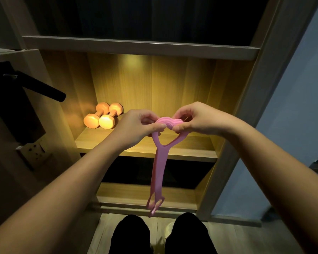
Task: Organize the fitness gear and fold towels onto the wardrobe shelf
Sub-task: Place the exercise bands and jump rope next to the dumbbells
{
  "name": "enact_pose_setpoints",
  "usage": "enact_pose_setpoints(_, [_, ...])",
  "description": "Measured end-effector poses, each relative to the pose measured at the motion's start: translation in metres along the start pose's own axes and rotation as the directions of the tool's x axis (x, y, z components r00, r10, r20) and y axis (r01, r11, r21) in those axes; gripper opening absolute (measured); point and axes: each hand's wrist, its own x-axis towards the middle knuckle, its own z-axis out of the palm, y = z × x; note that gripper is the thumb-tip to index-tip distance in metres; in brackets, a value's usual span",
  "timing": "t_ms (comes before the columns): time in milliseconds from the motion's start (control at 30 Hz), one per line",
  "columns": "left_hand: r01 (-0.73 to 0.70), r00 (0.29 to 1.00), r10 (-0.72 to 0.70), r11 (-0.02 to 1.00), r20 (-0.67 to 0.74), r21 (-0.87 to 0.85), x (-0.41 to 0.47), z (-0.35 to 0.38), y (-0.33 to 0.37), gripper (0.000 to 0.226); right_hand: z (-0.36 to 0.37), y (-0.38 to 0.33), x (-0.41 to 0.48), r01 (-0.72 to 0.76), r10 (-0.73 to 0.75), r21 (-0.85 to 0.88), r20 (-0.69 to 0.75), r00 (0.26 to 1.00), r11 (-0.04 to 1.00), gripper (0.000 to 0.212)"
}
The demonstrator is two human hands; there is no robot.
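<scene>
A pink rubber resistance band (pixel 159 162) hangs in front of the lit wardrobe shelf (pixel 182 153). Its ribbed top handle is pinched between my left hand (pixel 138 125) and my right hand (pixel 196 119), which meet above the shelf's front half. The band's long strap drops straight down, and its lower loops dangle near the bottom shelf. Two orange dumbbells (pixel 103 116) lie side by side at the back left of the lit shelf, to the left of my left hand. No towel is in view.
A dark door with a black lever handle (pixel 44 88) stands open at the left, with a wall socket (pixel 35 151) below it. Another shelf board (pixel 136 46) runs above the lit one, and a lower shelf (pixel 136 195) sits beneath. My legs and the wooden floor (pixel 237 241) are at the bottom.
</scene>
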Motion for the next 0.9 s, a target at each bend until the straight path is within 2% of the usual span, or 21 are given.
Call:
enact_pose_setpoints(333, [-0.016, 1.0, 0.017, 0.994, 0.008, -0.106, 0.004, 0.012, -0.01, 0.008, -0.005, -0.002, 0.01, -0.051, 0.061, -0.06, 0.185, 0.981, 0.997, 0.026])
enact_pose_setpoints(433, [0.023, 1.0, -0.02, 0.986, 0.016, -0.167, 0.005, 0.019, -0.021, 0.015, -0.005, -0.002, 0.013, -0.044, 0.052, -0.066, 0.136, 0.989, 0.997, 0.026])
enact_pose_setpoints(600, [0.134, 0.981, -0.111, 0.981, 0.157, -0.143, -0.002, 0.057, -0.06, 0.028, -0.013, -0.007, 0.018, -0.121, 0.119, 0.024, 0.061, 0.991, 0.992, 0.025])
enact_pose_setpoints(700, [0.161, 0.983, -0.157, 0.987, 0.099, -0.029, -0.005, 0.08, -0.079, 0.039, -0.021, -0.004, 0.021, -0.184, 0.184, 0.01, -0.028, 0.983, 0.983, 0.026])
enact_pose_setpoints(800, [0.142, 0.99, -0.142, 0.989, 0.007, 0.032, -0.004, 0.091, -0.084, 0.035, -0.022, 0.007, 0.022, -0.267, 0.269, 0.042, -0.075, 0.96, 0.963, 0.025])
enact_pose_setpoints(900, [0.093, 0.991, -0.099, 0.994, 0.087, 0.065, -0.002, 0.093, -0.086, 0.03, -0.021, 0.02, 0.021, -0.319, 0.325, 0.079, -0.097, 0.941, 0.945, 0.026])
